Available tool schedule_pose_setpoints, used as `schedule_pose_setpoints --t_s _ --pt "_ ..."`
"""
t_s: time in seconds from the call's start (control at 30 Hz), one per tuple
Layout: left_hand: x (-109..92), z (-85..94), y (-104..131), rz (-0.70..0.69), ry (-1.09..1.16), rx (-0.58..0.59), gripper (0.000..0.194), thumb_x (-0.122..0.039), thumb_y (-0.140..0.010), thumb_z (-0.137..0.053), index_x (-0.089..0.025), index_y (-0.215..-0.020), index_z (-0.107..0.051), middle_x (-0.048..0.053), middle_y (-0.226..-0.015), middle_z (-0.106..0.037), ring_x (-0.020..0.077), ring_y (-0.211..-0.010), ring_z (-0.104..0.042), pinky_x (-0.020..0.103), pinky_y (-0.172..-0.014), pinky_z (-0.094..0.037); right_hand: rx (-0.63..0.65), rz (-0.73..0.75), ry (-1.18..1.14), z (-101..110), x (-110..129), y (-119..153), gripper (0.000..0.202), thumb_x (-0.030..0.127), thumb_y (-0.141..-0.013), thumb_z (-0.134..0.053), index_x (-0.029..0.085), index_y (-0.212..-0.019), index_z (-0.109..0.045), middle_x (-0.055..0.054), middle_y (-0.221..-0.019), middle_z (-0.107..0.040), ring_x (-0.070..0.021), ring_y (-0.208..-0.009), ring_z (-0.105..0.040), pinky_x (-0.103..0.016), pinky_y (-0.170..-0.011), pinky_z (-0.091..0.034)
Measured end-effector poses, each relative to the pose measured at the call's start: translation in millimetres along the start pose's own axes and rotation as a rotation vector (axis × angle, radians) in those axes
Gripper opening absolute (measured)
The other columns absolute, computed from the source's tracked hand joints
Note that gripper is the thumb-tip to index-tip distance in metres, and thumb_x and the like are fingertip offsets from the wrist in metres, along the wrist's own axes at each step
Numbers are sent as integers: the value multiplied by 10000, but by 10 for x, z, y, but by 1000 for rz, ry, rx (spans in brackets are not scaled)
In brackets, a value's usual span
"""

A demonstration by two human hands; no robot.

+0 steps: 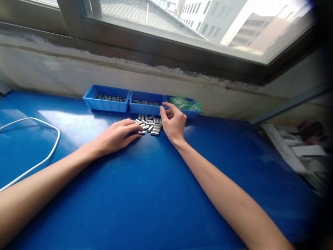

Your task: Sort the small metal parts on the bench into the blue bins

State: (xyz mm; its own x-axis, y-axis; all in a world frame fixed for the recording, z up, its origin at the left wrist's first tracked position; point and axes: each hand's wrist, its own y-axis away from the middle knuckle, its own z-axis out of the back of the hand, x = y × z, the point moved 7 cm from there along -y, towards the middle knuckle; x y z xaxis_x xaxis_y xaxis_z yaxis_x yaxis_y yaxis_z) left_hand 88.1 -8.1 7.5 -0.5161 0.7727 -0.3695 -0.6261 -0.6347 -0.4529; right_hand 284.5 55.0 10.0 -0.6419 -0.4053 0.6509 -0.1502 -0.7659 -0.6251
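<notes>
A pile of short, silvery metal bars or cylinders (pixel 155 129) lies on the blue tabletop between my hands. My left hand (pixel 121 134) rests at the pile's left edge, thumb and fingers apart. One metal piece (pixel 142 132) sits by its fingertips; whether they touch it I cannot tell. At the front right corner of the middle blue bin (pixel 145 108), my right hand (pixel 173 121) has its thumb and index finger close together in a pinch. Anything between them is too small to make out. Similar metal pieces (pixel 145 102) lie inside that bin.
The left blue bin (pixel 106 105) holds many small dark metal parts. In the right blue bin (pixel 191 114) is green plastic wrapping (pixel 182 102). A white cable (pixel 56 139) loops at the left. Behind the bins are a wall and window; blurred items (pixel 307 151) lie far right.
</notes>
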Motion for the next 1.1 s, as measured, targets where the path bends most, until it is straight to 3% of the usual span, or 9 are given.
schedule_pose_setpoints --t_s 0.13,0.23,0.4,0.53,0.67,0.9,1.1 --pt "26 9 2 47 -25 -21 236 -338 -1013 -524 -196 -1131 -671 77 -1079 -697 196 -979 -679 302 -891 -539 28 58 -30 11 112 26 226 369 -943 -586 204 -1009 -725 9 -686 -703 -139 -529 -607 -279 -595 -502" --pt "62 92 -5 86 5 -110 229 -343 -997 -556 -191 -1112 -683 75 -1057 -710 187 -933 -686 303 -874 -547 74 109 -37 -2 188 49 214 353 -948 -565 209 -989 -718 17 -686 -690 -129 -520 -584 -275 -606 -504" --pt "292 229 31 305 299 -319 322 -453 -933 -643 -171 -1059 -734 95 -1044 -739 180 -855 -713 291 -811 -584 201 263 -70 -78 317 123 177 291 -938 -576 202 -1000 -716 19 -718 -693 -113 -522 -559 -263 -631 -504" --pt "456 213 82 476 488 -386 415 -525 -883 -685 -148 -1039 -759 104 -953 -769 198 -807 -731 287 -756 -590 283 419 -55 -128 422 212 181 248 -945 -567 195 -1041 -712 -2 -778 -712 -119 -586 -592 -259 -658 -504" --pt "498 209 103 553 534 -402 426 -559 -837 -721 -158 -970 -779 84 -833 -774 207 -757 -734 290 -722 -592 323 532 -29 -137 499 278 187 247 -938 -600 181 -1075 -708 -15 -809 -721 -132 -640 -625 -266 -669 -511" --pt "410 186 75 520 670 -365 359 -483 -741 -830 -169 -906 -776 85 -958 -787 229 -849 -750 348 -865 -619 370 704 56 -161 616 348 275 358 -966 -617 178 -1160 -693 -87 -1075 -759 -213 -958 -716 -335 -864 -556" --pt "370 150 64 483 741 -299 306 -430 -749 -833 -172 -888 -743 74 -947 -779 233 -881 -756 351 -881 -618 424 770 58 -210 633 387 228 316 -1009 -564 179 -1109 -717 -82 -1042 -776 -204 -918 -721 -352 -836 -555"
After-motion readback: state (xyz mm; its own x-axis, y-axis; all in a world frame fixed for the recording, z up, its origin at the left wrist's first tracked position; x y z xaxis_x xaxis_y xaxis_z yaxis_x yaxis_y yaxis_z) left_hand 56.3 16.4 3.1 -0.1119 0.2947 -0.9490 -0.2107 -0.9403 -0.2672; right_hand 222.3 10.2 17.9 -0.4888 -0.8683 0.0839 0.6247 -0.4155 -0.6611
